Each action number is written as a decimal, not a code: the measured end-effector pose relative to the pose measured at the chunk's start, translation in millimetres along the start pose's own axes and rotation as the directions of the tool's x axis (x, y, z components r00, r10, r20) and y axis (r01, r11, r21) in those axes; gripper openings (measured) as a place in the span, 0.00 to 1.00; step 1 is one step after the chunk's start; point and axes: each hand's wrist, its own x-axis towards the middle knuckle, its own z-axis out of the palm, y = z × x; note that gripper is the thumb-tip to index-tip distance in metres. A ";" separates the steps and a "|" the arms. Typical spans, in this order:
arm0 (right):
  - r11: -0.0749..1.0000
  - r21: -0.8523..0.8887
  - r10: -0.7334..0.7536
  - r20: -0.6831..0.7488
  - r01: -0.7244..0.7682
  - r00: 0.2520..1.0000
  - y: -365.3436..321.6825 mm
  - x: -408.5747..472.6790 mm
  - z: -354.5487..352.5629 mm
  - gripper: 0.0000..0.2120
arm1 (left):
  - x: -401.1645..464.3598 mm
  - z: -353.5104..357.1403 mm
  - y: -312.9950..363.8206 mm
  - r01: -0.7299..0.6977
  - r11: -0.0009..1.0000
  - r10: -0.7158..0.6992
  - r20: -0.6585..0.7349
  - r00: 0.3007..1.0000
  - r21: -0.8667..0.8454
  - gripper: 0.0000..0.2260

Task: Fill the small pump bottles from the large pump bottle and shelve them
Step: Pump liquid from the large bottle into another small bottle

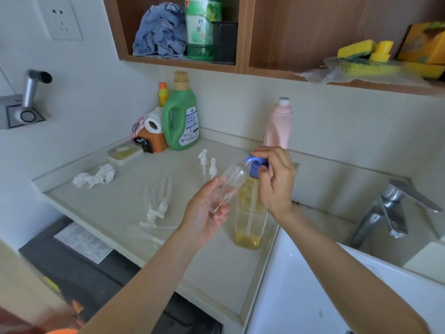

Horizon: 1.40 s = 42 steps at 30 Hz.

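While the left hand [204, 213] grips a tilted, empty small pump bottle [227, 188] at frame centre, its mouth sits at the blue spout of the large pump bottle [249, 213], which stands on the counter [134, 189] just right of centre. The right hand [277, 179] presses curled fingers on the pump head [258, 165]. Risk: misalignment spills soap (the spout is partly hidden); an unsteadied large bottle may tip. Loose pump tops [207, 162] lie behind.

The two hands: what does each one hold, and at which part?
The left hand holds a small clear bottle by its lower body, tilted toward the blue pump head of the large bottle. The right hand presses on that pump head.
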 end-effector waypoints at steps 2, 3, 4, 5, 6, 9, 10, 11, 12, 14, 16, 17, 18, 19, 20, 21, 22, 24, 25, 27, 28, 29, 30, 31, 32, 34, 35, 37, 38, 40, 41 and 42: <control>1.000 -0.026 -0.012 0.012 0.013 1.000 -0.3 -0.9 -2.6 0.16 | -1.1 -1.8 0.2 0.006 1.000 -0.006 -0.003 1.000 0.017 0.16; 0.999 -0.034 -0.011 0.024 0.012 1.000 -1.6 1.4 -2.4 0.16 | -0.6 -2.4 2.0 0.002 1.000 -0.001 -0.006 1.000 0.026 0.16; 0.999 -0.047 -0.006 0.039 0.007 0.999 -5.3 1.7 -4.5 0.16 | -2.5 -1.9 1.6 0.000 0.999 0.001 -0.009 1.000 0.034 0.15; 0.998 -0.058 0.002 0.052 0.002 0.999 -8.1 4.6 -4.3 0.16 | -2.5 -1.5 3.3 -0.006 0.999 0.006 -0.007 1.000 0.037 0.15; 0.998 -0.068 0.001 0.071 0.004 0.997 -10.7 6.7 -5.3 0.16 | -3.6 -1.2 3.5 -0.008 0.999 0.008 0.004 1.000 0.039 0.16; 0.996 -0.087 -0.003 0.126 0.014 0.992 -13.9 22.6 -13.0 0.16 | -6.4 2.5 5.8 -0.015 0.998 0.012 0.044 0.999 0.061 0.17; 0.997 -0.078 0.000 0.145 0.011 0.989 -13.8 26.8 -17.1 0.16 | -7.7 4.3 6.2 -0.017 0.997 0.013 0.060 0.998 0.069 0.17; 0.998 -0.063 0.001 0.161 0.009 0.987 -14.1 30.4 -19.5 0.16 | -8.3 5.8 6.8 -0.015 0.997 0.009 0.070 0.997 0.076 0.17; 0.999 -0.048 0.003 0.177 0.006 0.984 -14.4 32.5 -21.1 0.17 | -8.6 7.8 7.2 -0.011 0.997 0.004 0.082 0.997 0.082 0.16; 0.999 -0.041 0.003 0.195 0.006 0.981 -14.8 29.8 -19.7 0.18 | -8.4 9.5 8.1 -0.006 0.996 -0.003 0.098 0.995 0.088 0.14; 0.999 -0.048 -0.015 0.181 0.024 0.983 -13.7 17.8 -17.0 0.19 | -7.6 10.3 7.2 -0.007 0.997 -0.002 0.105 0.994 0.080 0.13; 0.999 -0.036 -0.019 0.163 0.025 0.986 -13.5 12.3 -16.0 0.20 | -7.4 10.7 6.6 -0.011 0.998 0.003 0.109 0.994 0.068 0.13; 1.000 -0.017 -0.013 0.145 0.015 0.989 -11.8 7.8 -14.4 0.20 | -5.8 10.2 4.8 -0.015 0.998 0.009 0.106 0.994 0.054 0.13; 1.000 0.002 -0.004 0.130 0.004 0.992 -11.3 6.3 -13.0 0.21 | -4.8 10.1 3.8 -0.019 0.999 0.015 0.101 0.995 0.041 0.13; 1.000 0.013 0.003 0.122 -0.004 0.993 -9.1 4.6 -10.5 0.21 | -3.3 8.2 1.8 -0.022 0.999 0.020 0.089 0.996 0.030 0.14; 1.000 0.007 -0.002 0.114 0.001 0.993 -7.8 2.9 -9.3 0.21 | -2.7 7.0 0.2 -0.024 0.999 0.022 0.074 0.997 0.026 0.15; 1.000 -0.013 -0.015 0.112 0.017 0.994 -5.1 -0.7 -7.6 0.21 | -2.1 4.4 -1.5 -0.025 0.999 0.024 0.053 0.998 0.026 0.15; 0.996 -0.065 -0.057 0.116 0.065 0.992 -1.1 -8.1 -5.5 0.22 | -1.2 0.1 -2.9 -0.028 0.999 0.027 0.025 0.999 0.021 0.15; 0.993 -0.092 -0.069 0.121 0.080 0.990 -0.7 -10.9 -5.4 0.23 | -2.0 -0.4 -2.8 -0.023 1.000 0.022 0.021 1.000 0.019 0.14; 0.988 -0.133 -0.067 0.128 0.084 0.990 -2.6 -10.2 -3.2 0.23 | -3.3 -1.0 -0.2 -0.021 0.999 0.020 0.027 0.999 0.035 0.13; 0.985 -0.149 -0.060 0.136 0.080 0.989 -5.4 -8.6 -3.1 0.24 | -4.4 -0.7 1.1 -0.025 0.999 0.024 0.027 0.999 0.044 0.14; 0.983 -0.165 -0.054 0.152 0.080 0.987 -9.1 -7.4 -4.7 0.24 | -6.1 -0.6 2.3 -0.028 0.999 0.027 0.030 0.999 0.044 0.15; 0.981 -0.175 -0.055 0.167 0.084 0.984 -12.5 -4.4 -7.4 0.23 | -7.2 0.0 4.2 -0.031 0.999 0.030 0.039 0.999 0.035 0.16; 0.981 -0.174 -0.056 0.180 0.088 0.982 -14.8 -0.6 -10.7 0.22 | -7.5 0.5 5.8 -0.030 0.999 0.029 0.048 0.998 0.026 0.16; 0.983 -0.164 -0.055 0.187 0.087 0.981 -15.5 6.1 -14.2 0.21 | -8.0 2.1 7.5 -0.029 0.999 0.028 0.051 0.998 0.021 0.16; 0.987 -0.142 -0.040 0.193 0.069 0.980 -14.9 21.5 -19.1 0.19 | -9.1 5.4 10.6 -0.032 0.999 0.031 0.053 0.998 0.008 0.16; 0.989 -0.139 -0.032 0.195 0.060 0.980 -14.1 27.5 -20.4 0.19 | -9.1 7.5 11.8 -0.033 0.999 0.033 0.057 0.998 0.002 0.16; 0.989 -0.136 -0.028 0.205 0.057 0.978 -12.2 30.3 -19.8 0.19 | -9.5 9.7 13.6 -0.039 0.999 0.039 0.059 0.998 0.001 0.17; 0.990 -0.129 -0.025 0.210 0.053 0.977 -10.8 27.8 -19.2 0.19 | -9.6 10.2 13.7 -0.040 0.999 0.040 0.057 0.998 0.007 0.17; 0.994 -0.099 -0.019 0.201 0.040 0.979 -7.2 19.2 -17.6 0.19 | -9.9 9.6 13.7 -0.043 0.999 0.042 0.057 0.998 0.023 0.16; 0.996 -0.084 -0.023 0.185 0.039 0.982 -5.5 14.9 -15.8 0.19 | -9.1 8.2 13.8 -0.046 0.999 0.044 0.059 0.997 0.029 0.15; 0.996 -0.075 -0.027 0.166 0.040 0.986 -4.2 12.7 -13.7 0.18 | -8.2 7.2 13.8 -0.047 0.998 0.045 0.062 0.997 0.036 0.14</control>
